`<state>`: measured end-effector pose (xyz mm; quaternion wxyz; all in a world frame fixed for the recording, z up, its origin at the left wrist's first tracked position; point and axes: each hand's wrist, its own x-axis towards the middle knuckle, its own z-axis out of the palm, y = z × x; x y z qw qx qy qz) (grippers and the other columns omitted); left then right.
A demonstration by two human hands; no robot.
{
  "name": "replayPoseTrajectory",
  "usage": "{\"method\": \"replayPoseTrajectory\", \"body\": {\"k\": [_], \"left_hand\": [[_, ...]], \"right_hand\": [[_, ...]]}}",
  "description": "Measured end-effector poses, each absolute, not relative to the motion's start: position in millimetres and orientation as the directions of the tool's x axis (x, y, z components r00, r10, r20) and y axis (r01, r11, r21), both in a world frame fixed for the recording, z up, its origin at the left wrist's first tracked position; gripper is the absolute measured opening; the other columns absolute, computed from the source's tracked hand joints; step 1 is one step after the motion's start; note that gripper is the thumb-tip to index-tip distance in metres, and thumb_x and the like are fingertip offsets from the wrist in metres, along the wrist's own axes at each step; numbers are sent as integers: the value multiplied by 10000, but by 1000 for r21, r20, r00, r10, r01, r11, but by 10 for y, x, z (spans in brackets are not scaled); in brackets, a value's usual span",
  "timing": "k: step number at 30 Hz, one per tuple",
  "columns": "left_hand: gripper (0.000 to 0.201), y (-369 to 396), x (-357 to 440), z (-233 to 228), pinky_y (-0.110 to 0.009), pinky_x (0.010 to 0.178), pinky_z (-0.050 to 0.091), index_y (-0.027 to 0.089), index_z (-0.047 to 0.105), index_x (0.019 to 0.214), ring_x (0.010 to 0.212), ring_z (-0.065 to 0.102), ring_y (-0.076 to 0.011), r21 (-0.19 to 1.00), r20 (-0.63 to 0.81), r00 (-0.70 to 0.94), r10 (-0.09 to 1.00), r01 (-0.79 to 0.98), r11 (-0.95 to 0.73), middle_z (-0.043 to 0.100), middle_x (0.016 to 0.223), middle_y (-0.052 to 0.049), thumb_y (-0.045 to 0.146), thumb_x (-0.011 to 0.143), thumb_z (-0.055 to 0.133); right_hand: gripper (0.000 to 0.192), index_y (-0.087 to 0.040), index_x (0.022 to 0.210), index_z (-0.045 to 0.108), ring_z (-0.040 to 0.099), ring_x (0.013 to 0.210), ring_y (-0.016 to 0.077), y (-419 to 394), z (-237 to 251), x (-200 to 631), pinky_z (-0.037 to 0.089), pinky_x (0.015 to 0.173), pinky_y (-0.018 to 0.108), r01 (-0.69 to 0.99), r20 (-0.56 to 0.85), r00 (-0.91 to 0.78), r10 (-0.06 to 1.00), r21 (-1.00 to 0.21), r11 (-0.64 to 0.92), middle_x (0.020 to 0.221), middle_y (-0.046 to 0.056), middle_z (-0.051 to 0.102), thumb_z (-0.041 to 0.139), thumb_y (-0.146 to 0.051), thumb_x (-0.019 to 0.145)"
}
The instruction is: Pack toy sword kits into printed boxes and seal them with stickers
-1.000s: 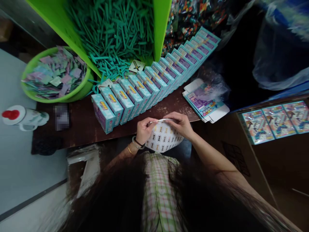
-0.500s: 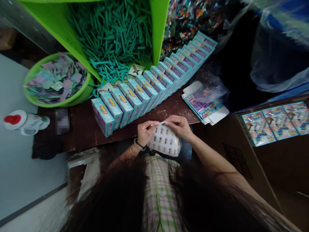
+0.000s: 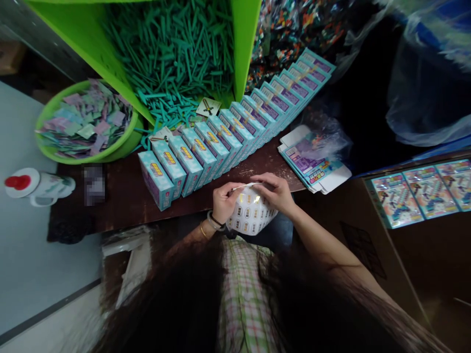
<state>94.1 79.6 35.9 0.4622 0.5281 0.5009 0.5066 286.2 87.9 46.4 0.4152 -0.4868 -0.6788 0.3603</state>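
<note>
1. Your left hand and right hand are both closed on the top edge of a sticker sheet, just below centre of the frame, at the near edge of the surface. The sheet hangs from your fingers over your lap, curved, not flat.
2. Step in hand, as judged: you are working one label loose at the sheet's upper edge. Whether a label is already lifted cannot be told; the fingertips cover it.
3. Next move, as judged: it calls for a fine pinch at a label corner while the other hand keeps the backing taut, then a clean carry to a box face.
4. The sheet is thin, glossy and flexible, printed with rows of small rounded labels; it catches a bright glare near the top.
5. The row of boxes runs diagonally from centre left toward upper right: stiff teal cartons, upright and touching.
6. Flat cartons lie stacked at centre right, partly under crinkled clear film.
7. The green bin, top centre, holds thin teal plastic sticks; the green bowl, upper left, holds small paper slips.
</note>
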Motion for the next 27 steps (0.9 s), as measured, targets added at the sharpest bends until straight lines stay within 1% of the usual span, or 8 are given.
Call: {"method": "replayPoseTrajectory", "body": {"k": [2, 5, 10, 14, 17, 23, 25, 27], "left_hand": [[327, 795, 943, 372, -281, 649, 545, 198, 803, 755, 666, 686, -175, 991, 107, 0, 994, 80, -107, 797, 777, -61, 501, 857, 736], [330, 797, 937, 374, -269, 621, 524, 199, 798, 756, 629, 656, -162, 990, 71, 23, 997, 117, -73, 780, 738, -45, 508, 855, 736], [371, 801, 953, 357, -235, 538, 431, 185, 750, 723, 558, 559, -124, 994, -18, 28, 999, 108, 15, 672, 607, 6, 532, 847, 706], [362, 800, 967, 378, -231, 530, 400, 182, 724, 704, 556, 514, -116, 995, -43, 11, 999, 94, 42, 634, 590, 16, 522, 829, 704], [337, 825, 967, 422, -230, 532, 384, 179, 708, 689, 554, 483, -113, 993, -61, 1, 998, 99, 61, 611, 581, 21, 497, 800, 692], [372, 936, 1004, 569, -234, 522, 350, 182, 600, 586, 541, 416, -107, 984, -133, 14, 991, 122, 130, 490, 525, 38, 505, 766, 649], [413, 889, 938, 619, -238, 515, 339, 182, 563, 554, 535, 403, -106, 979, -143, 19, 990, 152, 139, 459, 512, 41, 527, 761, 658], [447, 781, 771, 648, -238, 513, 354, 172, 582, 581, 540, 425, -109, 965, -166, -22, 986, 201, 167, 463, 522, 39, 554, 797, 665]], "right_hand": [[236, -266, 920, 818, 717, 822, 217, 895, 471, 2878, 580, 786, 382, 297, 158, -189, 969, -932, 210, 901, 49, 787, 730, -485, 922], [221, -262, 850, 815, 705, 764, 204, 897, 438, 2890, 573, 723, 358, 237, 181, -186, 966, -946, 223, 852, 42, 779, 750, -463, 913], [213, -287, 855, 817, 692, 741, 217, 838, 326, 2837, 556, 817, 425, 293, 325, -116, 939, -892, 345, 777, 17, 771, 689, -419, 963], [218, -307, 907, 819, 698, 745, 220, 840, 271, 2821, 546, 891, 465, 372, 361, -82, 929, -854, 364, 800, 10, 772, 642, -402, 992], [161, -329, 992, 815, 719, 838, 217, 908, 243, 2884, 504, 1013, 502, 483, 438, -133, 889, -755, 444, 922, 4, 789, 659, -367, 989], [182, -374, 1069, 784, 709, 964, 228, 811, 373, 2898, 415, 1129, 552, 616, 638, -314, 703, -427, 662, 1064, -17, 801, 676, -262, 973], [140, -359, 992, 787, 718, 919, 236, 779, 524, 2911, 481, 1080, 543, 554, 622, -309, 719, -497, 668, 1002, -13, 798, 659, -304, 981], [170, -320, 895, 775, 726, 899, 240, 945, 702, 3054, 554, 998, 507, 451, 578, -180, 796, -671, 589, 964, 4, 786, 642, -372, 987]]}}
